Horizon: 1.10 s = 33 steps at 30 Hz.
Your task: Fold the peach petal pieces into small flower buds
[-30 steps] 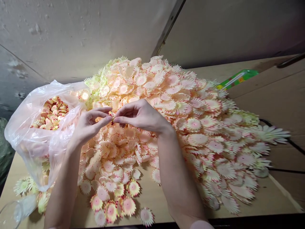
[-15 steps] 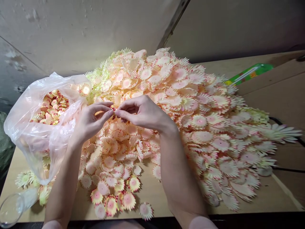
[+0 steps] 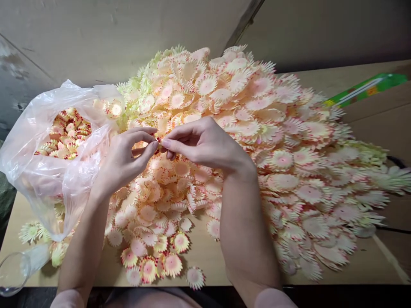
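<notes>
My left hand (image 3: 126, 158) and my right hand (image 3: 205, 143) meet fingertip to fingertip above a big heap of cream and pink fabric flower petals (image 3: 244, 128). Both hands pinch a small petal piece (image 3: 159, 142) between thumb and forefinger; only a sliver of it shows. The heap covers most of the wooden table (image 3: 208, 256). A clear plastic bag (image 3: 48, 171) holding smaller stacked petal pieces sits just left of my left hand.
A clear glass or cup (image 3: 13, 271) lies at the table's front left corner. A green packet (image 3: 369, 87) rests at the back right on cardboard. A grey wall stands behind the heap. Loose flowers (image 3: 154, 265) lie near the front edge.
Both hands stay pinched together on the small piece. The camera has tipped down and left a little, so the heap and hands appear higher and further right.
</notes>
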### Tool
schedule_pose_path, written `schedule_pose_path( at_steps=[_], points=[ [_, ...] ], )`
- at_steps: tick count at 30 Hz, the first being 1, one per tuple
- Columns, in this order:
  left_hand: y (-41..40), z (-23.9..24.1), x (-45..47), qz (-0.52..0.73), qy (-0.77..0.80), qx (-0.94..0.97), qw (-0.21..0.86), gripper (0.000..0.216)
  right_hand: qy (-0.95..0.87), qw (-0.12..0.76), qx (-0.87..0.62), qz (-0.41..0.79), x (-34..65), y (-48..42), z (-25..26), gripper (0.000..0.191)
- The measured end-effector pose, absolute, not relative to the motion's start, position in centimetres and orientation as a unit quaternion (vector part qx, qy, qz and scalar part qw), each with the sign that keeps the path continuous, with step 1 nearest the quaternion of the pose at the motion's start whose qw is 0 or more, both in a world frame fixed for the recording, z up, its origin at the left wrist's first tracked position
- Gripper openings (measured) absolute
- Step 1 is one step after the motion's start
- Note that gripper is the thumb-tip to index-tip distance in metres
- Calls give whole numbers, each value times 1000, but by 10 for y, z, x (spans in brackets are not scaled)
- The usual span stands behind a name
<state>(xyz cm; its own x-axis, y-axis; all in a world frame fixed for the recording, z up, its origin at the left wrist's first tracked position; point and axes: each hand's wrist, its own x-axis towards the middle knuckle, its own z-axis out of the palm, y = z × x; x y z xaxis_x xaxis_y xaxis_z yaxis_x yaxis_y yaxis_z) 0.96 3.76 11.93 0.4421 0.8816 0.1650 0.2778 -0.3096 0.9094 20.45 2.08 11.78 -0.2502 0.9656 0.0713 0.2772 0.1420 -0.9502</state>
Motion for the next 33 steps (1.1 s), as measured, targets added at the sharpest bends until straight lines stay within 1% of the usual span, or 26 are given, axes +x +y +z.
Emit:
schedule_pose_path(
  at_steps=[5, 11, 18, 26, 33],
  points=[
    [36, 118, 11, 355, 403, 720, 438, 15, -644, 391, -478, 451, 204, 21, 116, 21],
    [36, 121, 13, 353, 405, 719, 441, 9, -634, 392, -482, 461, 204, 23, 112, 24],
    [35, 120, 11, 347, 407, 745, 399, 11, -633, 405, -476, 457, 205, 22, 112, 25],
    [38, 117, 9, 342, 379, 814, 276, 14, -645, 402, -472, 446, 207, 22, 110, 20],
    [38, 115, 9, 342, 377, 816, 273, 12, -637, 415, -479, 439, 204, 21, 111, 11]
  ],
)
